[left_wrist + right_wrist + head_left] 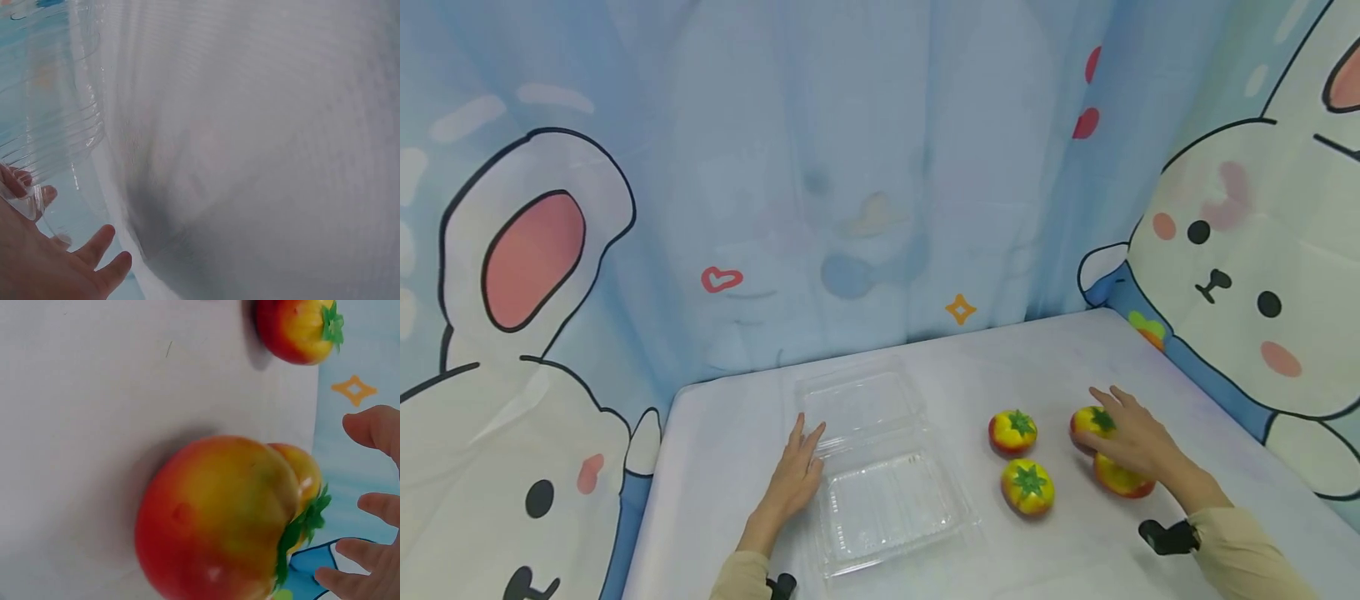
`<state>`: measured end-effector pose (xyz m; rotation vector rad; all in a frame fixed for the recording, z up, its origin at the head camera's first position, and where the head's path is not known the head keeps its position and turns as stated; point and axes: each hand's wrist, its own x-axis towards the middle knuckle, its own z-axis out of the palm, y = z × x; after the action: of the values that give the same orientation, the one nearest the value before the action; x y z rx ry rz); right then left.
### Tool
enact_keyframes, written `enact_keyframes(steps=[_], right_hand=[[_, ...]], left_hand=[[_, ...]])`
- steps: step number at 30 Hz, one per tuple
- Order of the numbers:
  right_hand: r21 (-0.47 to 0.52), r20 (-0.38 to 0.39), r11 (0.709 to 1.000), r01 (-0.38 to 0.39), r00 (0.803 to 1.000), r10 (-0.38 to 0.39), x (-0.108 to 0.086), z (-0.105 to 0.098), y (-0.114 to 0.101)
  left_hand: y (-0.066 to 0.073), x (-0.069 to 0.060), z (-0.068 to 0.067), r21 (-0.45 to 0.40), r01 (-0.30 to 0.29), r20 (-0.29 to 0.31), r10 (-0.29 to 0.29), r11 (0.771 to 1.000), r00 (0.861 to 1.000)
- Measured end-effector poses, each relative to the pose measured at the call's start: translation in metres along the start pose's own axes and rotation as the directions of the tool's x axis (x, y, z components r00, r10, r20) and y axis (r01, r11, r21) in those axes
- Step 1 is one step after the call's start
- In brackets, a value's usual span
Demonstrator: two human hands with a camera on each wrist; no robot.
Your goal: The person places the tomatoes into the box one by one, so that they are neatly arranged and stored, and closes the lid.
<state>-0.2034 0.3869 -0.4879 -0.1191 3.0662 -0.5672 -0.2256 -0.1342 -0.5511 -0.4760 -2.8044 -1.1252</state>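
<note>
A clear plastic clamshell box (891, 508) lies unfolded on the table, its lid half (857, 400) farther back. My left hand (795, 473) is at its left side, fingers extended; in the left wrist view clear plastic (50, 112) overlaps some fingers of that hand (56, 256). My right hand (1129, 433) reaches over two red-and-yellow fruits with green leafy tops, the farther fruit (1092, 422) and the nearer fruit (1122, 477), which it partly hides. In the right wrist view the fingers (375, 509) are spread, apart from the large near fruit (212, 519).
Two similar fruits, a back one (1012, 432) and a front one (1028, 487), sit between the box and my right hand. A white cloth covers the table (715, 467). Blue curtains (850, 167) with rabbit drawings stand behind and beside it.
</note>
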Motion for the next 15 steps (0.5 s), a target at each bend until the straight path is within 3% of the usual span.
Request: enact_keyframes(steps=[7, 15], right_hand=[[0.057, 0.024, 0.997, -0.060, 0.998, 0.059, 0.001, 0.009, 0.010], [0.071, 0.017, 0.995, -0.067, 0.998, 0.066, -0.002, 0.017, 0.017]], left_hand=[[-0.003, -0.002, 0.002, -0.096, 0.022, -0.016, -0.024, 0.995, 1.000], [-0.003, -0.001, 0.005, -0.124, 0.017, -0.019, -0.020, 0.992, 1.000]])
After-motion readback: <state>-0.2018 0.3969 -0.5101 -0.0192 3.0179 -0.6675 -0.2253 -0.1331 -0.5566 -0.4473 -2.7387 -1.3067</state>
